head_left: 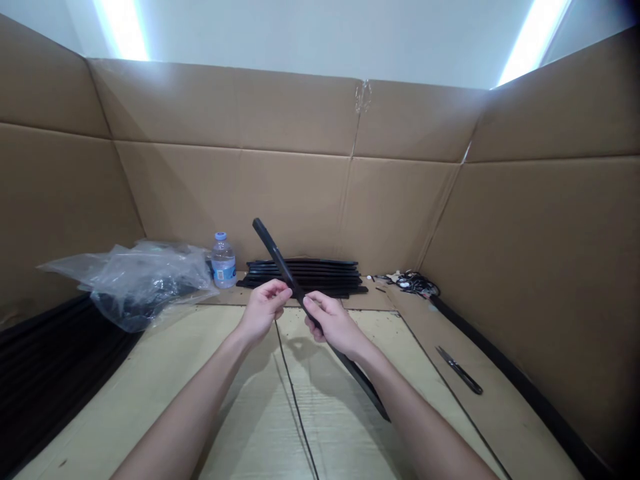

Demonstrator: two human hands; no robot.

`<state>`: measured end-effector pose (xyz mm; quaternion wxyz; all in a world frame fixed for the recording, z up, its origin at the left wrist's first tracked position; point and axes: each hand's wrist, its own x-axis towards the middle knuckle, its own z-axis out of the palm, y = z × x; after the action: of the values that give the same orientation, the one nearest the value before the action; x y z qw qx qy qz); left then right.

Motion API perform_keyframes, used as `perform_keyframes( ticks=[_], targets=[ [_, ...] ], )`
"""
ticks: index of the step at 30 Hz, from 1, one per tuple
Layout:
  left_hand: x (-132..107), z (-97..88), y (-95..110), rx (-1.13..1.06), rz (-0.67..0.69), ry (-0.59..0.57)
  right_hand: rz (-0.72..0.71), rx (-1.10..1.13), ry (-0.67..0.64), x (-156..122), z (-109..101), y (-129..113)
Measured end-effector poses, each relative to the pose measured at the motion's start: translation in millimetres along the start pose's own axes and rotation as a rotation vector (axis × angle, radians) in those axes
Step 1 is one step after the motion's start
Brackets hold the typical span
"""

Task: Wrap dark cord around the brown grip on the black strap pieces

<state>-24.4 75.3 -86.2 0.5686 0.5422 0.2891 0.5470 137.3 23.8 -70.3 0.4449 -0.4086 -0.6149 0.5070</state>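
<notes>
The left hand [265, 310] has its thumb and forefinger pinched together against the tube [295, 287], seemingly on the cord [295, 400], though the cord's upper end is hidden. A light pinch near the tube would give the best control, with the cord clear of the left wrist. The tube slants across the middle, held above the board [250, 433]. The right hand [327, 323] grips it with thumb and curled fingers; a firm hold there should steady its free upper end. Its lower part passes below the right wrist, so the forearm could knock it.

Around them, from the left: a black bundle [45, 373], a clear bag [155, 293] spilling toward the bottle [223, 261], then a stack of black strips [305, 273] behind the hands. Farther right are tangled cords [415, 283], the snips [459, 371] and a long black strip [500, 360]. Nothing blocks the hands; the cord could snag underneath.
</notes>
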Motion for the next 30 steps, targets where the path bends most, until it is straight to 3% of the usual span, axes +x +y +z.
perform_keyframes(
  ticks=[7,13,24,30],
  targets=[
    [-5,7.1,4,-0.033,-0.031,-0.058,0.048,0.154,0.013,-1,3,-2],
    [-9,8.4,9,-0.012,-0.04,-0.035,0.018,0.108,0.054,-2,5,-5],
    [-14,9.5,10,-0.069,-0.134,-0.131,-0.046,0.204,-0.095,-8,0,-10],
    [-13,9.9,13,-0.085,-0.153,-0.106,-0.085,0.213,0.001,-4,0,-10]
  ],
)
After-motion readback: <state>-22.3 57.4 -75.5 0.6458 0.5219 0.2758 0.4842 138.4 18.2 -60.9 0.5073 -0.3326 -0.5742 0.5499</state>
